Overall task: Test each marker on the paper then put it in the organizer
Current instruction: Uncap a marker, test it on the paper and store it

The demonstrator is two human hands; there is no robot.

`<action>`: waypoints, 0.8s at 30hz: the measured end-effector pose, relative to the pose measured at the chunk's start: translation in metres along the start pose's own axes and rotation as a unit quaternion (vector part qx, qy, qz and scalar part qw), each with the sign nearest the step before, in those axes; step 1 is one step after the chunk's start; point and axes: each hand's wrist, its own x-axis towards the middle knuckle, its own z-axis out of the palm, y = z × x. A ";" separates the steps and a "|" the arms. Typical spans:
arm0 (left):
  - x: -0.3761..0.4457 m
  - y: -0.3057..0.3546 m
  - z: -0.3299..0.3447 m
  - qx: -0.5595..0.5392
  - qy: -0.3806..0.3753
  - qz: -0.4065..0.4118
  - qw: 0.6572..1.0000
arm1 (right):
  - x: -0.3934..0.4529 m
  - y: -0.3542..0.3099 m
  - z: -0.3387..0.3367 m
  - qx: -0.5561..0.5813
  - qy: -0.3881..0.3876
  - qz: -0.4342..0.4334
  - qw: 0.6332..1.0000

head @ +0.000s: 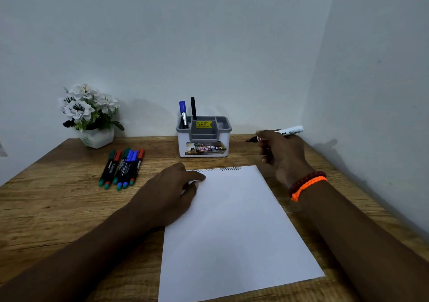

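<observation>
A white sheet of paper [232, 227] lies on the wooden desk with blue and black scribbles along its top edge. My left hand [169, 192] rests on the paper's upper left corner, fingers nearly straight. My right hand [281, 155] hovers right of the organizer and grips a white-bodied marker [290, 131] whose black tip points left. The grey-and-white organizer [204, 148] stands at the back centre; a blue marker [183, 113] and a black marker [193, 107] stand in its left compartment. Several capped markers [123, 168] lie in a row on the left.
A white pot of white flowers [90, 113] stands at the back left against the wall. Walls close the desk at the back and on the right. The desk's wood surface [58, 208] shows at left.
</observation>
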 end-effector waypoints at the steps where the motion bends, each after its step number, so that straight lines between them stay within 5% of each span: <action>1: 0.000 -0.001 0.000 -0.008 0.002 0.004 1.000 | 0.000 -0.001 0.001 0.011 -0.010 0.005 1.000; 5: 0.003 -0.003 -0.004 -0.044 0.059 0.035 0.997 | -0.009 -0.007 0.008 0.056 -0.056 0.043 0.996; 10: 0.003 0.000 -0.013 -0.187 0.144 -0.027 0.971 | -0.022 -0.009 0.016 0.076 -0.119 0.050 0.989; 18: 0.005 -0.003 -0.019 -0.266 0.174 -0.068 0.946 | -0.031 0.000 0.023 0.052 -0.243 0.015 0.969; 21: 0.006 -0.003 -0.022 -0.361 0.172 -0.099 0.911 | -0.035 0.000 0.024 0.029 -0.291 0.012 0.956; 24: 0.008 -0.002 -0.022 -0.518 0.162 -0.138 0.828 | -0.037 0.000 0.025 0.024 -0.328 0.011 0.944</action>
